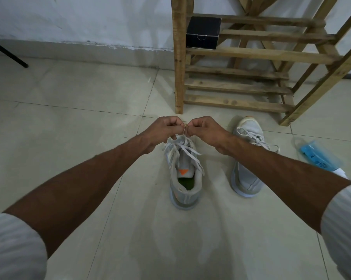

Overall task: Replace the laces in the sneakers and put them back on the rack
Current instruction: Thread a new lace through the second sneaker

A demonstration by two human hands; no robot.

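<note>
1. The left hand (pixel 162 129) and right hand (pixel 205 128) meet knuckle to knuckle over the far end of the grey sneaker (pixel 183 190); the fingers are curled, and each hand seems to pinch the white lace (pixel 187 150); loose lengths trail back across the shoe.
2. The lace is probably limp, light and flat; it is best pinched close to its tip, since slack will flop and snag; the sneaker looks light and soft-sided, easiest lifted by the heel.
3. A second sneaker (pixel 248 178), laced, lies just right on the tiled floor (pixel 69 110); the wooden rack (pixel 251 53) stands beyond; a black box (pixel 203 33) takes the left end of one shelf; a blue packet (pixel 316 156) lies at the right.
</note>
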